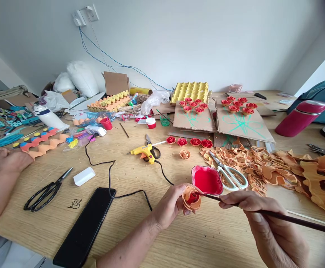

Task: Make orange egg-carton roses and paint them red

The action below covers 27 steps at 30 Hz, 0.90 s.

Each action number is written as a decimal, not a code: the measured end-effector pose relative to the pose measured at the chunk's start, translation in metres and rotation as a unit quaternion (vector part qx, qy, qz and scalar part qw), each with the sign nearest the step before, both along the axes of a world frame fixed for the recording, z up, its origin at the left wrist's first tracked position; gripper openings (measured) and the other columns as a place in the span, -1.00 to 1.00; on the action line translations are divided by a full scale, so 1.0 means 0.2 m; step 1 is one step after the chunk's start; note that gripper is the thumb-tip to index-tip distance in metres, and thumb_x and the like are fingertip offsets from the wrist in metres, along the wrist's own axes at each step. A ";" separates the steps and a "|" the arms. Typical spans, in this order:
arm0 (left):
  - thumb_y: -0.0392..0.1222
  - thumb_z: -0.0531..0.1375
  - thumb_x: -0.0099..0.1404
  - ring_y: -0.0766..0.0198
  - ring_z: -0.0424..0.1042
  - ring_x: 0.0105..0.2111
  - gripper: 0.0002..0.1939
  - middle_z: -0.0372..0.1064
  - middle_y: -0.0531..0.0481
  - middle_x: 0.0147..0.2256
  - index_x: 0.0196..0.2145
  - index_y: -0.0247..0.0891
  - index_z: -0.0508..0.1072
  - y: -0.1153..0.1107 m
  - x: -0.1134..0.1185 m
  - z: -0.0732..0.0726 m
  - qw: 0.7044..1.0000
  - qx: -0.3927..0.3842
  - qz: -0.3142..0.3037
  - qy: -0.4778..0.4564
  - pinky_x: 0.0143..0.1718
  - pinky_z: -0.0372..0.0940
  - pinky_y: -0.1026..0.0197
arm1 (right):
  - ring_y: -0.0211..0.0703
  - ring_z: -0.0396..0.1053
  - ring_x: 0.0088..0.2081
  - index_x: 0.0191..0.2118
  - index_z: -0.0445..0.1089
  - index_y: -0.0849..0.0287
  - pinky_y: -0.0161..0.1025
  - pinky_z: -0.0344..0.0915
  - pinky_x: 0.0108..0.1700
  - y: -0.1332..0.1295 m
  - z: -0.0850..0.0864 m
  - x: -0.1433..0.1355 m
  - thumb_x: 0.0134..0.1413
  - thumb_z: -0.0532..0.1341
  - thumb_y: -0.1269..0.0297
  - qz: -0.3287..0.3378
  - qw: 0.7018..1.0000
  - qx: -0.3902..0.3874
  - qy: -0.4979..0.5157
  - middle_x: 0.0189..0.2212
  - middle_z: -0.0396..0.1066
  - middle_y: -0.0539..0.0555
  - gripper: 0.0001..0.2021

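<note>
My left hand [170,205] holds an orange paper rose [191,197] just above the wooden table [123,223]. Its centre is painted red. My right hand [258,214] grips a thin dark paintbrush [290,219] whose tip touches the inside of the rose. Right behind the rose stands a small cup of red paint [207,180]. White-handled scissors [229,173] lie beside the cup.
Painted red roses [188,142] and one plain orange rose [184,153] lie behind. A yellow glue gun [145,152], a black phone [85,225], black scissors [46,190], cut orange carton scraps [276,167], a pink bottle [300,117]. Another person's hands [3,160] rest at left.
</note>
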State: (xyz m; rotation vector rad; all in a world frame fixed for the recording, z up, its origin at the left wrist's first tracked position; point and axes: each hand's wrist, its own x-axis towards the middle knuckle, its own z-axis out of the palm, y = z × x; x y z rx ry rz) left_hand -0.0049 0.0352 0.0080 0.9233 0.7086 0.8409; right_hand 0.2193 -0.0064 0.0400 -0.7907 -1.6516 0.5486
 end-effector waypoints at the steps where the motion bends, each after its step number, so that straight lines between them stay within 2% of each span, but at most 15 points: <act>1: 0.32 0.16 0.34 0.30 0.29 -0.48 -0.38 0.36 -0.05 -0.43 -0.19 -0.38 0.60 0.00 0.00 0.00 1.000 0.002 -0.001 0.003 -0.48 0.02 0.25 | -0.20 0.66 -0.09 -0.05 0.44 0.04 -0.33 0.59 0.01 0.00 0.00 0.00 0.53 0.12 0.31 0.002 1.000 0.000 0.001 -0.20 0.65 0.05 -0.86; 8: 0.30 0.15 0.37 0.30 0.25 -0.46 -0.41 0.37 -0.06 -0.40 -0.19 -0.34 0.63 0.00 -0.01 0.01 1.000 0.014 0.000 0.001 -0.47 0.06 0.26 | -0.19 0.67 -0.13 -0.08 0.46 0.04 -0.33 0.59 -0.01 0.00 0.00 -0.02 0.53 0.12 0.28 -0.004 1.000 0.002 -0.004 -0.22 0.65 0.05 -0.84; 13: 0.26 0.22 0.38 0.32 0.24 -0.44 -0.45 0.37 -0.05 -0.35 -0.11 -0.34 0.61 0.00 -0.01 -0.01 0.999 0.011 0.012 -0.030 -0.46 0.11 0.29 | -0.17 0.66 -0.12 -0.04 0.46 0.05 -0.28 0.59 0.00 0.00 -0.03 0.00 0.51 0.12 0.36 -0.026 1.000 -0.007 0.015 -0.17 0.63 0.05 -0.84; 19: 0.16 0.35 0.35 0.33 0.32 -0.36 -0.51 0.45 -0.05 -0.23 0.04 -0.25 0.55 0.01 -0.01 -0.03 0.997 0.059 0.029 -0.041 -0.37 0.22 0.31 | -0.19 0.66 -0.16 -0.03 0.47 0.07 -0.27 0.58 -0.01 0.00 -0.04 0.00 0.45 0.13 0.53 -0.054 0.995 0.002 0.085 -0.11 0.63 0.04 -0.76; 23: 0.03 0.43 0.31 0.30 0.40 -0.26 -0.47 0.46 -0.06 -0.13 0.14 -0.20 0.49 0.01 -0.02 -0.02 0.993 0.112 0.041 -0.020 -0.31 0.29 0.30 | -0.18 0.66 -0.17 -0.02 0.49 0.07 -0.24 0.58 0.00 0.00 -0.04 0.00 0.44 0.13 0.55 -0.059 0.992 0.005 0.108 -0.10 0.64 0.06 -0.74; 25: -0.04 0.43 0.33 0.25 0.46 -0.17 -0.47 0.48 -0.09 -0.07 0.18 -0.18 0.46 0.00 -0.02 -0.01 0.991 0.124 0.040 -0.006 -0.22 0.35 0.28 | -0.18 0.66 -0.20 -0.04 0.50 0.07 -0.23 0.59 -0.03 0.00 -0.02 -0.01 0.44 0.14 0.53 -0.069 0.993 0.012 0.099 -0.12 0.63 0.05 -0.75; 27: -0.10 0.40 0.36 0.18 0.49 -0.04 -0.49 0.50 -0.12 0.00 0.20 -0.18 0.42 -0.01 -0.02 0.00 0.989 0.140 0.037 0.013 -0.03 0.39 0.20 | -0.18 0.66 -0.22 -0.05 0.50 0.06 -0.23 0.60 -0.05 -0.01 -0.01 -0.02 0.44 0.15 0.51 -0.080 0.993 0.018 0.084 -0.15 0.63 0.05 -0.77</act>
